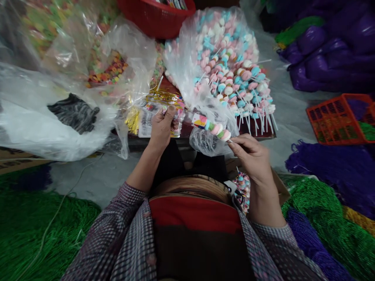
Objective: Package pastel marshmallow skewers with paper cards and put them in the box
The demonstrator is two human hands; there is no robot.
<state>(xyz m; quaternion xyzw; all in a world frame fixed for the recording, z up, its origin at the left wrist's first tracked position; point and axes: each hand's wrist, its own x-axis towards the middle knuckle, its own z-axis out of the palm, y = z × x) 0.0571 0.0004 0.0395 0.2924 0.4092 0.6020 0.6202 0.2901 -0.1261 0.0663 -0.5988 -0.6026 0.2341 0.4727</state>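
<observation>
My right hand (250, 156) pinches the white stick of a marshmallow skewer (216, 129), held tilted above the table's front edge. Pink, white, green and blue pieces line the stick, and a colourful printed label (199, 120) covers its far end. My left hand (163, 125) is closed, thumb on top, seemingly on the end of the skewer's clear wrapper; its fingertips are partly hidden. Beside that hand lie printed clear bags (145, 124) and gold twist ties (164, 96). A large clear bag (202, 93) spills many more marshmallow skewers (234, 84) across the table.
Bags of ring-shaped gummies (109, 70) and a black glove (74, 113) are at left. A red basin (158, 17) stands behind. Green netting (35, 226), an orange crate (336, 121) and purple bundles (325, 54) lie around. Wrapped sweets (243, 185) sit low by my right forearm.
</observation>
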